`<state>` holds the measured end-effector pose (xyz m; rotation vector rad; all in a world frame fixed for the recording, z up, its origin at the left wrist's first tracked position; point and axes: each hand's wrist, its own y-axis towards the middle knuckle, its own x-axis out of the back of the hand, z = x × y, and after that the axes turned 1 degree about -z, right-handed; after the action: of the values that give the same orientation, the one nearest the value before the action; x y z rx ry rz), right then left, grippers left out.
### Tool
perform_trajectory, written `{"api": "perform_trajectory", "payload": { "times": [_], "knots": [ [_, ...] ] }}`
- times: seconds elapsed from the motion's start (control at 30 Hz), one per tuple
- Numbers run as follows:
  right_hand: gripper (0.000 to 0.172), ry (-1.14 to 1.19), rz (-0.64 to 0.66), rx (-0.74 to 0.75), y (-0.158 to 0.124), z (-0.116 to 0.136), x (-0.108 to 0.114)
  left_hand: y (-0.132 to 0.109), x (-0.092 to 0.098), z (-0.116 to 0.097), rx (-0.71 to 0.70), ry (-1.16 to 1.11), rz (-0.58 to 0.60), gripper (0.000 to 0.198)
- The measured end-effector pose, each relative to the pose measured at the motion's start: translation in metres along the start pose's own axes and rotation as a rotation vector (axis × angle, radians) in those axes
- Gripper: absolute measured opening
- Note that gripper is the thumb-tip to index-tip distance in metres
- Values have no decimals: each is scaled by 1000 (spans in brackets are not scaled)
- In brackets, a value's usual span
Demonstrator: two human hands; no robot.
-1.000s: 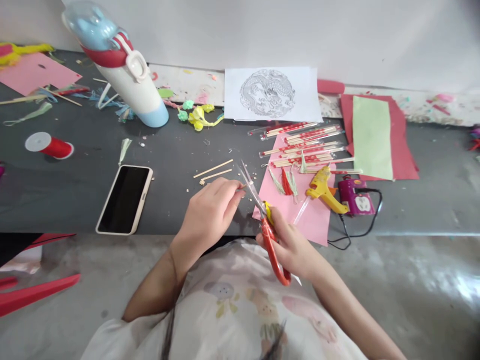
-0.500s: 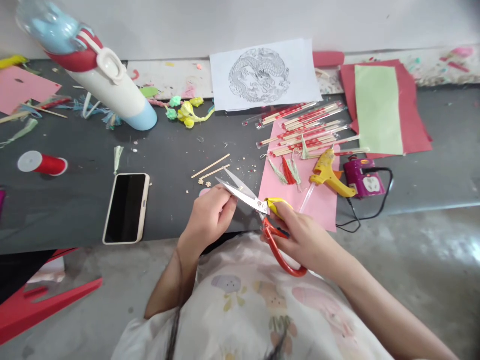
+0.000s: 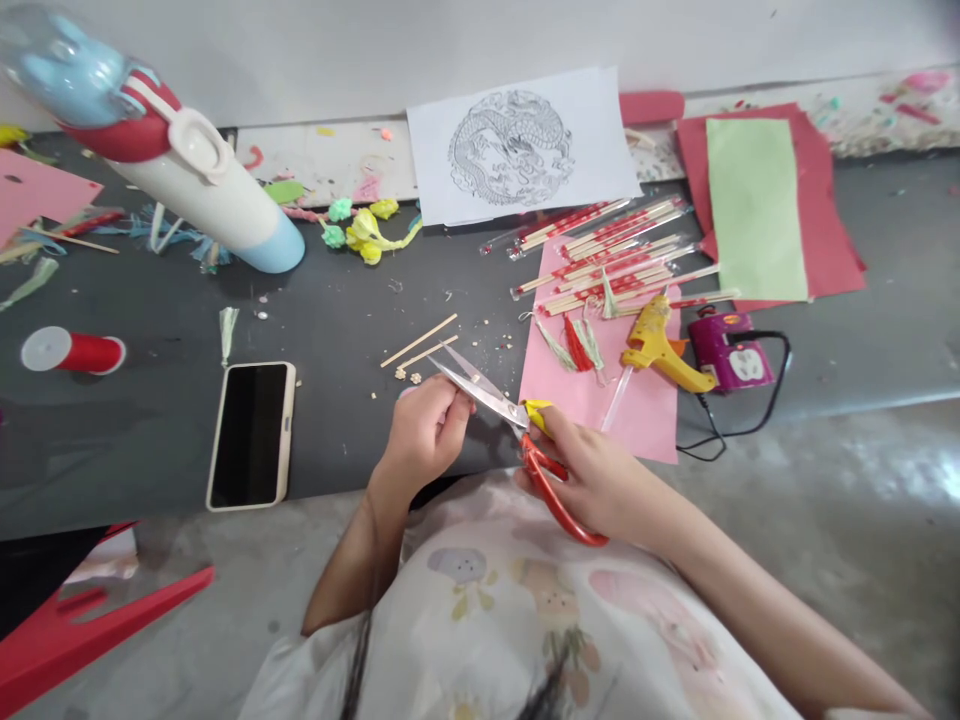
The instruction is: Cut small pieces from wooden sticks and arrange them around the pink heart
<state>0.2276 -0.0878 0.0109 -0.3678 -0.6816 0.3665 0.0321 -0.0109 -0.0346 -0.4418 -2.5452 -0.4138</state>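
My right hand (image 3: 592, 470) grips a pair of scissors (image 3: 487, 398) by the handles, one red and one wrapped in yellow. Their blades stand slightly apart and point left, crossing in front of my left hand (image 3: 427, 425). That hand is closed, with thumb and fingers pressed together beside the blades; whatever it pinches is hidden. Just beyond the blade tips, two thin wooden sticks (image 3: 418, 340) lie on the dark table, with small pale cut bits (image 3: 401, 373) near them.
A phone (image 3: 251, 435) and a red thread spool (image 3: 73, 350) lie to the left, a bottle (image 3: 217, 200) behind them. On the right are packaged chopsticks (image 3: 615, 265), a yellow glue gun (image 3: 660, 345) with its cord, and a purple box (image 3: 731, 350). A dragon print (image 3: 514, 150) lies at the back.
The view has shifted slightly. The scissor blades look a little closer together than before, and both hands stay in nearly the same place.
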Motion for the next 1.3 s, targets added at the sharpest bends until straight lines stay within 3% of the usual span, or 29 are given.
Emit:
{"api": "perform_trajectory", "payload": {
  "times": [0.17,0.3,0.57,0.9,1.3],
  "knots": [
    [28,23,62,32,4,-3,-4,1,-3,5,72,-192,32,37],
    [39,-38,-4,60,4,-3,-4,0,-3,6,155,-380,60,43],
    [48,-80,-51,104,2,2,-2,0,3,2,225,-492,107,38],
    [50,-82,-67,121,-1,3,-2,0,9,-5,109,-307,111,36],
    [32,-66,-94,105,1,-1,-5,4,15,-7,-29,-72,115,34]
  ]
}}
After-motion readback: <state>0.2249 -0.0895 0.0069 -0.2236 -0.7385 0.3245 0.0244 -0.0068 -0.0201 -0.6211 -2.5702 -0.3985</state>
